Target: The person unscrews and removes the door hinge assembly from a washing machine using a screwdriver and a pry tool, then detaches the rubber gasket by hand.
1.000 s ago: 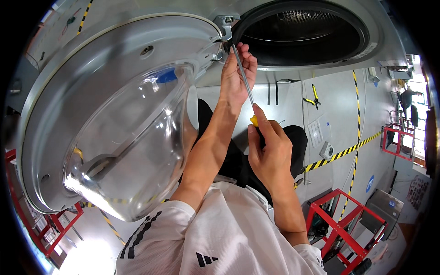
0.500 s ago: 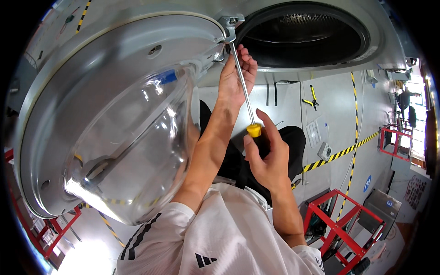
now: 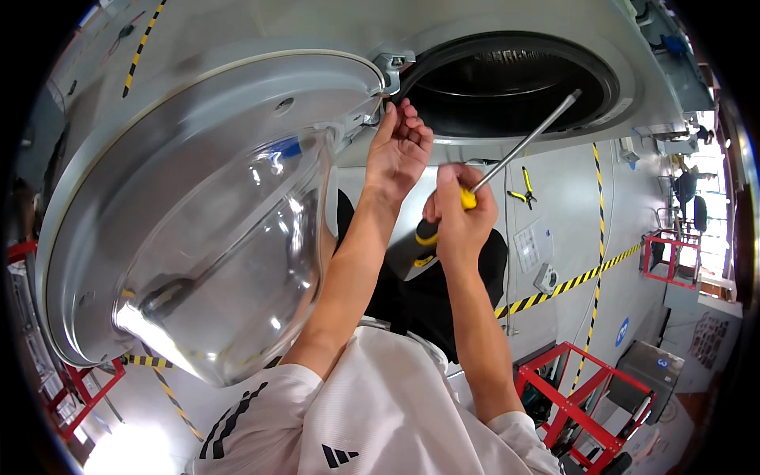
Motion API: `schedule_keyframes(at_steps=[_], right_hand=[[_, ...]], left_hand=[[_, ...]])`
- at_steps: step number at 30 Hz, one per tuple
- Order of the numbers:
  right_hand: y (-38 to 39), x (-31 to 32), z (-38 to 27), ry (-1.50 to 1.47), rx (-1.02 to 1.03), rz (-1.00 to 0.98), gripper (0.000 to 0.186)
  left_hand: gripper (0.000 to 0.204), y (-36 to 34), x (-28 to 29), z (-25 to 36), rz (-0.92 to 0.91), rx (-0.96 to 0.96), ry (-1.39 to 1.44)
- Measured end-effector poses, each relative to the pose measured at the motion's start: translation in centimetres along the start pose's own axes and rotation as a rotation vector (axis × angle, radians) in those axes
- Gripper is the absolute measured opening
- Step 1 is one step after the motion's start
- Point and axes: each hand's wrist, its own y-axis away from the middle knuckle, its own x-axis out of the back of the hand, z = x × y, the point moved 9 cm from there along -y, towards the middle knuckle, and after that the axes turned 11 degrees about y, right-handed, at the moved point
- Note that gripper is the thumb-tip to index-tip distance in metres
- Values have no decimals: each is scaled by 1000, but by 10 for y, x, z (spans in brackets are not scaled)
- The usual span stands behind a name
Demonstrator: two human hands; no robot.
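My left hand point(image 3: 398, 154) is raised at the hinge point(image 3: 391, 73) joining the open round door point(image 3: 166, 166) to the machine, fingers curled, palm toward me; whatever they hold is hidden. The door's clear bowl point(image 3: 229, 253) lies left of my forearm. My right hand point(image 3: 459, 218) grips a screwdriver point(image 3: 522, 145) with yellow-and-black handle, its long steel shaft angled up and right in front of the dark drum opening point(image 3: 463, 83), away from the hinge.
On the grey floor are yellow-and-black cutters point(image 3: 524, 190), a paper sheet point(image 3: 529, 244), a small grey block point(image 3: 546, 277) and striped tape point(image 3: 522, 302). Red metal frames point(image 3: 570, 404) stand at both sides. A person point(image 3: 685, 190) is at the far right.
The screwdriver tip has left the hinge and swung right across the opening. My right hand has risen and closed round the handle. My left hand sits slightly lower and farther left in view.
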Motion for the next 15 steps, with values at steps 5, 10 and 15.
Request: schedule_keyframes(at_steps=[5, 10, 15], right_hand=[[-29, -5, -23, 148, 111, 1, 20], [-31, 4, -26, 240, 153, -30, 20], [-20, 12, -9, 258, 13, -108, 23]], left_hand=[[20, 5, -3, 0, 64, -38, -77], [25, 7, -1, 5, 102, -86, -154], [29, 16, 1, 18, 194, -204, -462]])
